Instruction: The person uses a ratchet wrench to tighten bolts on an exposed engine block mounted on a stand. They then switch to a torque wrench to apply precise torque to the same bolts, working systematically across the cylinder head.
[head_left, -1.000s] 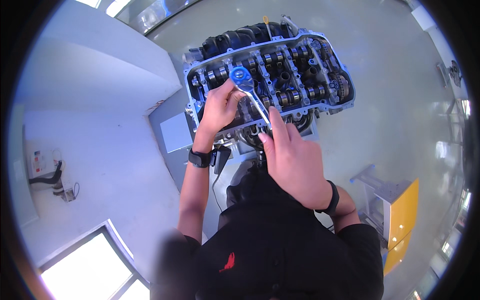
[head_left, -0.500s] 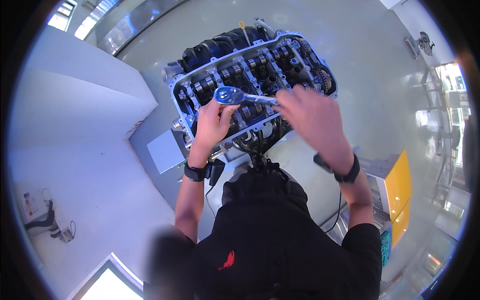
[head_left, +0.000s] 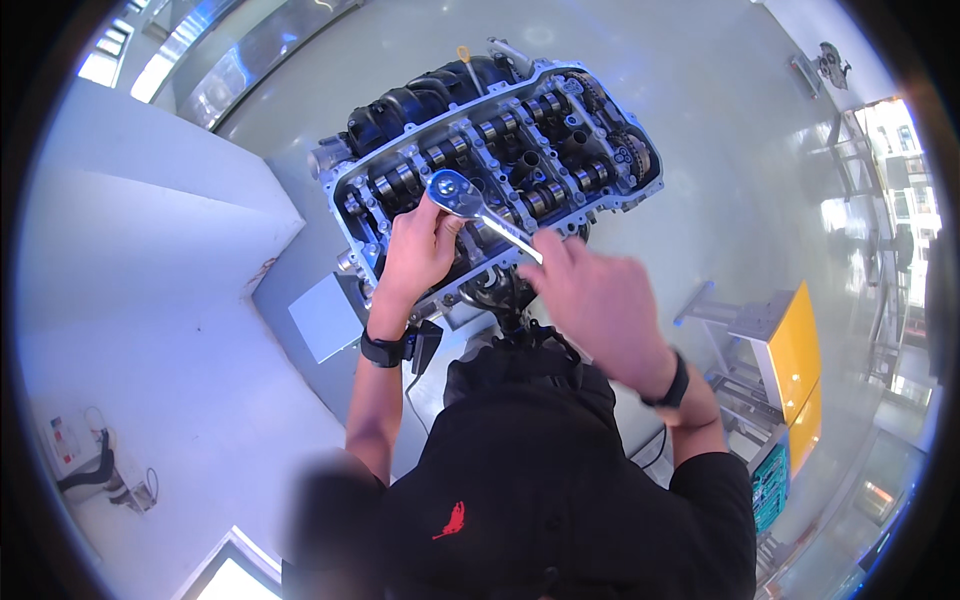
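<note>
An open engine (head_left: 480, 145) stands in front of me, its camshafts (head_left: 500, 128) and timing chain end bare. Over its near left part is a shiny ratchet wrench (head_left: 487, 215), its round head to the left and its handle slanting down to the right. My right hand (head_left: 605, 300) is closed round the handle's end. Just under the ratchet head, my left hand (head_left: 418, 250) is closed, thumb and fingers at the head or at what sits below it. Whatever lies under the head is hidden from view.
A yellow-fronted cart (head_left: 790, 350) stands at the right, a teal tool tray (head_left: 770, 488) near it. A white wall or box (head_left: 190, 180) rises at the left. Behind the engine's camshafts lies a black intake manifold (head_left: 425, 95). A yellow dipstick handle (head_left: 463, 54) sticks up there.
My right hand has pulled the ratchet handle toward me, swinging it from nearly level to a downward slant. My left hand stays by the head. The view has shifted slightly.
</note>
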